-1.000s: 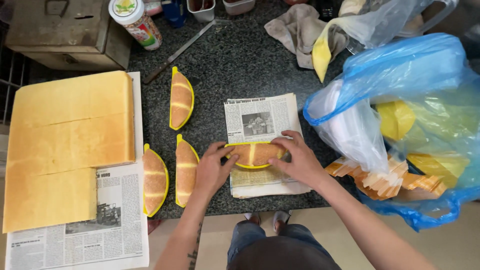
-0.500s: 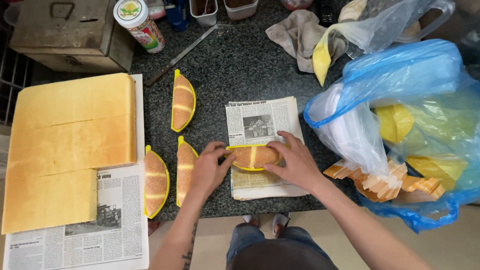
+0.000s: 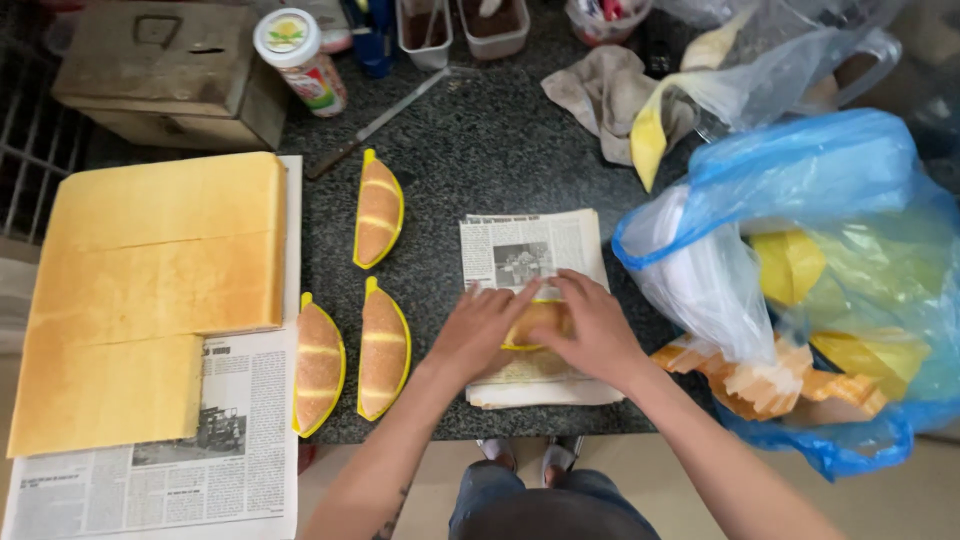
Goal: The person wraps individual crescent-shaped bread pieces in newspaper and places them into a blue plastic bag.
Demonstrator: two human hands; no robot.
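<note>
Two hands press one cake wedge on newspaper.
Left hand (image 3: pixel 480 328) and right hand (image 3: pixel 592 330), fingers curled, clasp the soft golden wedge (image 3: pixel 537 322) in its yellow tray on a newspaper stack (image 3: pixel 530 250), speckled dark stone table (image 3: pixel 470 150).

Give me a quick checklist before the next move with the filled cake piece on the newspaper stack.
1. Both hands on the piece: left hand and right hand cover the filled cake piece - ok.
2. Piece sits on the newspaper stack - ok.
3. Yellow wrapper fully closed around it: cannot tell, hands hide it.
4. Three wrapped pieces lie apart from the stack - ok.
5. Knife lies away from the hands - ok.
6. Stack's near edge overhangs the counter: cannot tell.
</note>
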